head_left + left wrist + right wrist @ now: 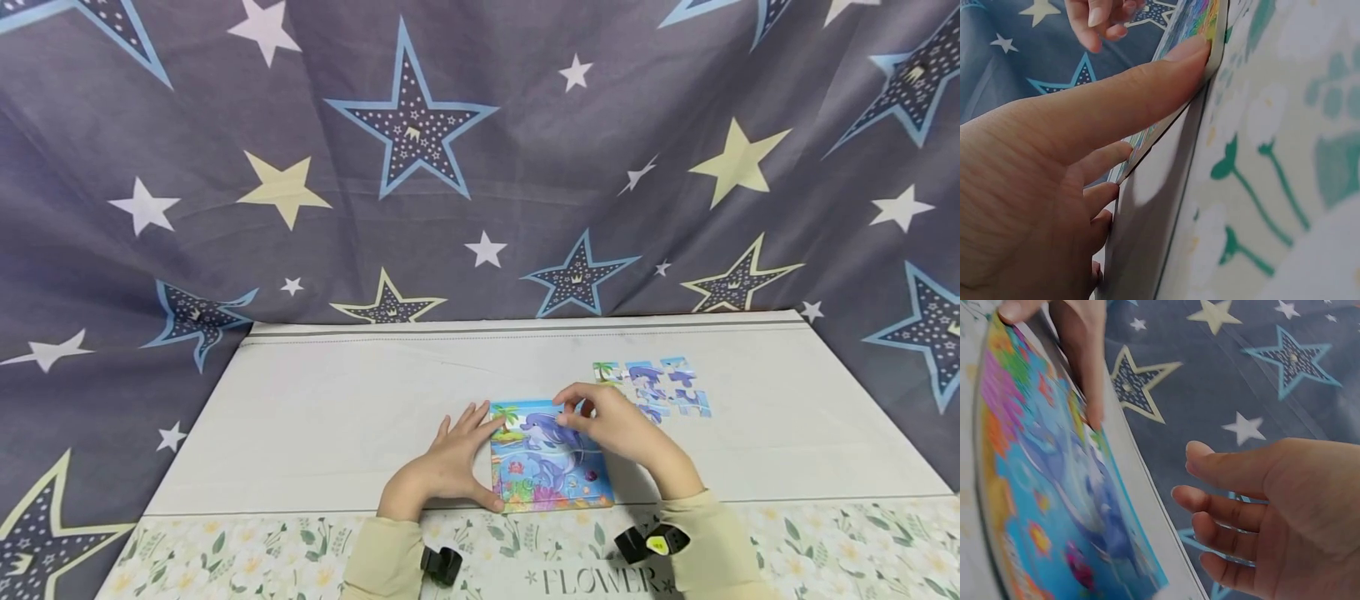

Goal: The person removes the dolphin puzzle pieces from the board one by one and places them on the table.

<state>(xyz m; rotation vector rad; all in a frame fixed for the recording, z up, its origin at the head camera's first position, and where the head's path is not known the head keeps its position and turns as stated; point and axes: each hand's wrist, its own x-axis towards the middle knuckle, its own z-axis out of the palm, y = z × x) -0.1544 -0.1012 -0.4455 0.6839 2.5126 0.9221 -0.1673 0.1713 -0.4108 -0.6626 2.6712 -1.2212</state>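
Observation:
A dolphin picture puzzle board [551, 458] lies on the table, showing a palm tree, a crab and coral. My left hand [453, 458] rests at its left side with fingers spread. In the left wrist view, the thumb [1147, 87] touches the board's near corner, and other fingertips reach its edge farther along. My right hand [611, 421] hovers over the board's upper right corner. In the right wrist view, its fingers [1229, 540] are loosely bent, apart from the thumb, and no piece shows between them. Loose puzzle pieces [678, 377] lie just beyond this hand, which partly hides them.
The white tabletop [337, 417] has a floral strip [247, 550] with printed lettering along its front. A grey star-patterned cloth [480, 167] hangs behind and at both sides. Dark camera mounts [442, 567] are strapped at both wrists.

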